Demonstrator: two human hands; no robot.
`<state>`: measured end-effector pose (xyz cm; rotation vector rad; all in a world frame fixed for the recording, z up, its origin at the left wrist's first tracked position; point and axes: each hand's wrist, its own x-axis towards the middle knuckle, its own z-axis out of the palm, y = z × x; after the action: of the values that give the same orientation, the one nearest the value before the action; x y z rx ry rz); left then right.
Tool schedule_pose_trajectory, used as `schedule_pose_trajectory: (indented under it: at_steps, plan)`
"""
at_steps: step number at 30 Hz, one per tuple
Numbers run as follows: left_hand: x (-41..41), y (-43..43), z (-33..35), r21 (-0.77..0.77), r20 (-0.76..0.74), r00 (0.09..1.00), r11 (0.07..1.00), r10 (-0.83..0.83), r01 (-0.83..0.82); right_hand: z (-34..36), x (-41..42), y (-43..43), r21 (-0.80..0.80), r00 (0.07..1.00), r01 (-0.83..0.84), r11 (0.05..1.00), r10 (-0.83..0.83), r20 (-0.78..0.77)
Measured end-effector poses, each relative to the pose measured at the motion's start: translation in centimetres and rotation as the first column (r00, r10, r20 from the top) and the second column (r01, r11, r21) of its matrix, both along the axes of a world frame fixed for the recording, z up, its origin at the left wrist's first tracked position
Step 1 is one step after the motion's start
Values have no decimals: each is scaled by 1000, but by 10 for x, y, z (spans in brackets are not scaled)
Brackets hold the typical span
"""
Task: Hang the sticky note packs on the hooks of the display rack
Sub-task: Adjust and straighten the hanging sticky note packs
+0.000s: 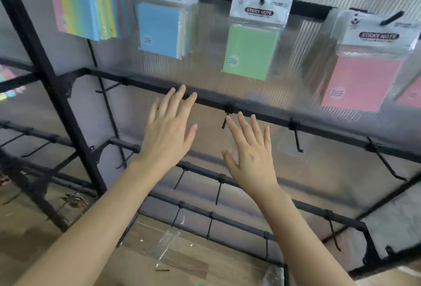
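Head view of a black display rack (52, 76). Four sticky note packs hang in a row from the hooks of the top rail: a striped multicolour pack (77, 10), a blue pack (159, 28), a green pack (249, 51) and a pink pack (360, 80). Below them, both hands are raised in front of the middle rail (141, 84). The left hand (169, 126) and right hand (249, 151) each show an open grip, fingers straight and spread, holding nothing. A short hook (224, 124) hangs from that rail close to the right hand's fingertips. A clear plastic wrapper (164, 244) lies on the wooden floor (182, 260).
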<state>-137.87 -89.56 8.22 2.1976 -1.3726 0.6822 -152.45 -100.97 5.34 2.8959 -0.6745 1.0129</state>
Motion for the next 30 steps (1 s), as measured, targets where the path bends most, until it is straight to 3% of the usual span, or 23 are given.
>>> schedule_pose_trajectory:
  at_steps: [13,24,30]
  plan:
    - [15,132,-90,188,-234,927,949,294,-254,-58,62,102,153,965,-244,958,254,-56]
    - [104,297,-112,257,-346,841,904,416,-342,-86,166,243,253,929,-304,919,345,-138]
    - [158,389,-113,308,-345,817,878,462,-367,-93,232,337,198,888,-378,904,414,-198]
